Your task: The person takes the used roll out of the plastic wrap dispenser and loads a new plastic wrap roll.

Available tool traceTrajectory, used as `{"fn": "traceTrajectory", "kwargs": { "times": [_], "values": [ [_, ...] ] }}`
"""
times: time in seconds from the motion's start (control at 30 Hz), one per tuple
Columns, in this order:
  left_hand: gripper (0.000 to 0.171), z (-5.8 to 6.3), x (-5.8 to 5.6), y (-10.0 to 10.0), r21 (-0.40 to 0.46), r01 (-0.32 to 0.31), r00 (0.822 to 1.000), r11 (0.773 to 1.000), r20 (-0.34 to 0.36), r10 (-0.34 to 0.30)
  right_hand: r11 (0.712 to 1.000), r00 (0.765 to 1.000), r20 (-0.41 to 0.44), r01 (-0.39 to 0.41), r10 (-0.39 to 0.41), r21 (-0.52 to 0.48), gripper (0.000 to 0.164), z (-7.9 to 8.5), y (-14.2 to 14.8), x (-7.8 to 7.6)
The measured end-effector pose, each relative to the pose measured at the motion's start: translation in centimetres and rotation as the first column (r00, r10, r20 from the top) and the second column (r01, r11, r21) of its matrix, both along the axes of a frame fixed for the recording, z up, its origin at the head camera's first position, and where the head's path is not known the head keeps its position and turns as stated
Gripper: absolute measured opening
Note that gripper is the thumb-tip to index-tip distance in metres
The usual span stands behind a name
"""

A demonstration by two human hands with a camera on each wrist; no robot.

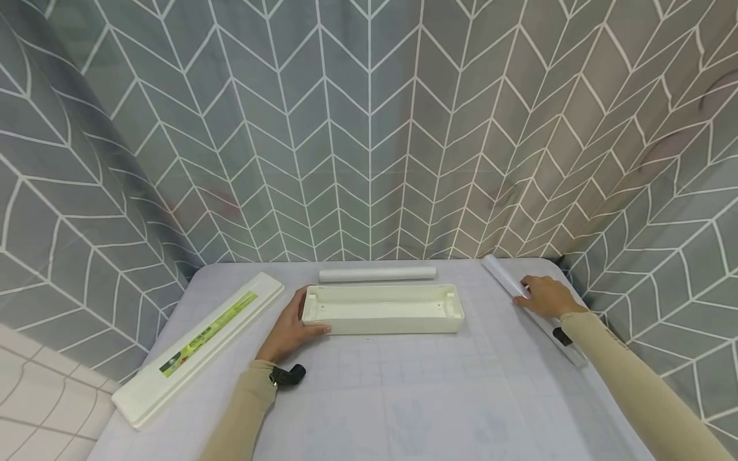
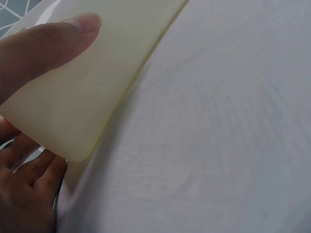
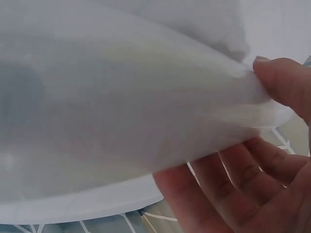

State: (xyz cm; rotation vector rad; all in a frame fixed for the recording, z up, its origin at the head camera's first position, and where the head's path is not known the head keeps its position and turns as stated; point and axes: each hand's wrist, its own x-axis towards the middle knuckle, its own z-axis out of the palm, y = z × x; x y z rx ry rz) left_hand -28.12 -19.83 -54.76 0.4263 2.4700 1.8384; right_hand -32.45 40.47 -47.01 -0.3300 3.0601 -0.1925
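Observation:
A long, open cream plastic box [image 1: 383, 326] stands at the middle of the table, its hollow inside facing up. My left hand [image 1: 291, 326] grips its left end, thumb along the front wall and fingers round the end; the left wrist view shows the thumb [image 2: 53, 48] flat against the smooth side. At the right, my right hand [image 1: 544, 296] holds a roll of translucent plastic film [image 1: 501, 275] that lies slanted on the table. In the right wrist view the thumb is on one side of the film [image 3: 121, 111] and the fingers on the other.
Behind the box lies a second, white roll [image 1: 377, 274]. A long white lid [image 1: 144, 390] with a green label [image 1: 207, 334] lies slanted on the left. A pale cloth [image 1: 438, 403] covers the table, and a grey patterned curtain [image 1: 369, 128] hangs around it.

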Motion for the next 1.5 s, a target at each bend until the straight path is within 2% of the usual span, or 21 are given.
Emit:
{"fn": "traceTrajectory", "kwargs": {
  "times": [0.47, 0.63, 0.83, 1.03, 1.17, 1.5],
  "values": [
    [0.11, 0.0, 0.0, -0.1, 0.012, 0.006, 1.0, 1.0, 0.017, -0.006, 0.998, 0.999, 0.046, 0.016, -0.018, 0.054, 0.058, 0.3, -0.7, -0.1],
    [0.11, 0.0, 0.0, -0.1, 0.009, -0.001, 1.0, 1.0, 0.016, 0.001, 0.998, 0.999, 0.019, -0.028, 0.027, 0.065, 0.056, 0.5, -0.7, 0.0],
    [0.108, 0.0, 0.0, -0.1, -0.001, -0.004, 1.0, 1.0, 0.012, 0.004, 0.994, 0.995, -0.015, -0.093, 0.094, 0.064, 0.053, 2.2, -1.3, -0.1],
    [0.111, 0.0, -0.1, -0.1, -0.009, -0.006, 1.0, 1.0, 0.022, 0.006, 0.991, 0.989, -0.072, -0.125, 0.129, 0.051, 0.052, 4.5, -2.8, -0.2],
    [0.111, 0.0, -0.2, -0.1, -0.003, -0.001, 1.0, 1.0, 0.018, 0.001, 0.989, 0.986, -0.08, -0.143, 0.146, 0.045, 0.053, 5.8, -4.3, -0.2],
    [0.111, 0.1, -0.2, -0.1, 0.013, 0.008, 1.0, 1.0, 0.01, -0.008, 0.971, 0.966, -0.099, -0.236, 0.237, 0.027, 0.048, 7.6, -8.0, -0.4]
  ]
}}
